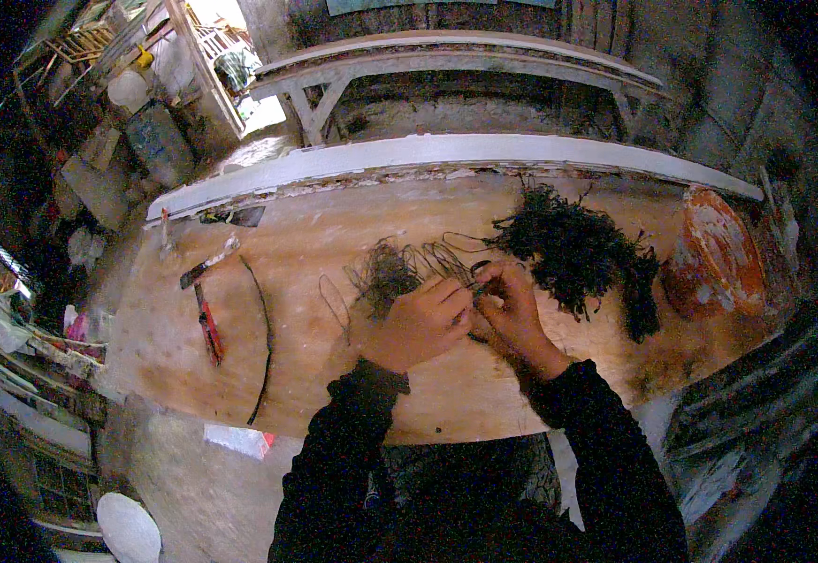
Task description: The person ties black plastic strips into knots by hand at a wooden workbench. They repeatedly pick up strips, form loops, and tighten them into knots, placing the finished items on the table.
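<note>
Black long sleeves, snug cuffs, bare hands

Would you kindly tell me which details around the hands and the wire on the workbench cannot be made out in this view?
- Head view: what the right hand pinches; its fingers and the left hand cover it.
- Single strands in the thin wire loops: too fine and blurred.
- Make-up of the dark tangled pile: too dark.
- Head of the red-handled tool: too small.
</note>
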Demonstrator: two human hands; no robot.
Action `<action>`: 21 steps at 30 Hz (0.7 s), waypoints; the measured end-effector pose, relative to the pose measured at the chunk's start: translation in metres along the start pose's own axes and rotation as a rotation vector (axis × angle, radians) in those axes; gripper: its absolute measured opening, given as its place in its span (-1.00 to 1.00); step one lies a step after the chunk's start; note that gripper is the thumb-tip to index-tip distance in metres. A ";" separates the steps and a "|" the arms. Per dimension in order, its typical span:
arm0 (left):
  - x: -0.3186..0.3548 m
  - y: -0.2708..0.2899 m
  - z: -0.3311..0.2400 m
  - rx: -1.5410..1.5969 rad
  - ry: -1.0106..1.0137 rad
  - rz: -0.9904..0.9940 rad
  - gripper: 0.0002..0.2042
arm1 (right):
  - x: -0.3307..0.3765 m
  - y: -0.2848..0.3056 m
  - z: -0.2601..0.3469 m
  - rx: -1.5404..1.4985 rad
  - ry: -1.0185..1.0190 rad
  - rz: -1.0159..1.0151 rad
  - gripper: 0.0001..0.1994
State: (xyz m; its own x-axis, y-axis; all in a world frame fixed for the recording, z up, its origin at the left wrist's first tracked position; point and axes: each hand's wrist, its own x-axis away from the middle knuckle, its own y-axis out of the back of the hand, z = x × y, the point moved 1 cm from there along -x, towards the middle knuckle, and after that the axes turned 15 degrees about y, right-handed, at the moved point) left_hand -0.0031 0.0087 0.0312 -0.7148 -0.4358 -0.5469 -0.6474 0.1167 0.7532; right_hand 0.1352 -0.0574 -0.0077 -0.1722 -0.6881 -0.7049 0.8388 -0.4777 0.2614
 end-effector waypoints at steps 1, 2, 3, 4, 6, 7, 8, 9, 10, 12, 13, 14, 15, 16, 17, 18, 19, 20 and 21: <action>0.000 0.000 0.000 0.002 -0.001 -0.003 -0.86 | 0.000 0.000 0.000 -0.020 0.019 -0.021 -0.74; 0.000 0.001 0.000 0.004 -0.001 -0.006 -0.86 | 0.000 -0.001 -0.001 -0.040 0.037 -0.042 -0.74; 0.000 0.003 -0.002 -0.013 0.042 0.020 -0.85 | 0.001 0.000 -0.003 0.014 0.068 -0.018 -0.75; -0.001 0.005 -0.005 -0.030 0.085 0.046 -0.84 | 0.002 0.003 -0.007 0.067 0.100 0.007 -0.76; -0.001 0.005 -0.005 0.043 0.152 0.048 -0.80 | 0.002 0.004 -0.008 0.149 0.133 0.026 -0.81; -0.001 0.003 -0.004 0.134 0.177 0.023 -0.77 | 0.002 0.004 -0.007 0.178 0.135 0.020 -0.84; -0.001 0.001 -0.004 0.224 0.200 -0.002 -0.74 | 0.001 0.004 -0.006 0.206 0.136 0.013 -0.87; -0.002 -0.001 -0.005 0.330 0.281 0.001 -0.70 | 0.002 0.003 -0.007 0.065 0.033 -0.048 -0.87; -0.003 -0.004 -0.008 0.435 0.361 0.004 -0.66 | 0.004 0.001 -0.010 -0.077 -0.069 -0.110 -0.87; -0.003 -0.008 -0.007 0.540 0.447 0.022 -0.60 | 0.003 -0.001 -0.009 -0.355 -0.272 -0.224 -0.86; -0.002 -0.015 0.000 0.544 0.451 0.037 -0.58 | 0.000 -0.001 -0.005 -0.485 -0.375 -0.277 -0.85; -0.001 -0.020 0.005 0.548 0.455 0.052 -0.56 | -0.002 0.000 -0.002 -0.615 -0.477 -0.330 -0.85; -0.001 -0.023 0.008 0.560 0.507 0.124 -0.58 | -0.003 0.002 -0.001 -0.677 -0.493 -0.311 -0.86; 0.000 -0.024 0.012 0.570 0.559 0.197 -0.60 | -0.004 0.005 0.000 -0.740 -0.509 -0.292 -0.88; 0.000 -0.025 0.015 0.581 0.610 0.270 -0.62 | -0.005 0.006 0.001 -0.802 -0.525 -0.272 -0.89; 0.000 -0.026 0.018 0.657 0.614 0.257 -0.64 | -0.005 0.008 0.003 -0.791 -0.545 -0.268 -0.89; 0.000 -0.026 0.021 0.733 0.616 0.243 -0.66 | -0.006 0.009 0.004 -0.779 -0.565 -0.264 -0.90; 0.000 -0.027 0.024 0.809 0.619 0.230 -0.68 | -0.007 0.010 0.006 -0.768 -0.585 -0.259 -0.91; -0.001 -0.024 0.023 0.899 0.652 0.215 -0.70 | -0.007 0.009 0.006 -0.831 -0.564 -0.317 -0.90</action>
State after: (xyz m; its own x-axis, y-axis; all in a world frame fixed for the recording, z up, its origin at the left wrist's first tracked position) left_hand 0.0071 0.0272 0.0053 -0.7302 -0.6810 0.0557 -0.6711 0.7301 0.1287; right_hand 0.1414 -0.0604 0.0032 -0.4822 -0.8535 -0.1974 0.7668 -0.3023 -0.5663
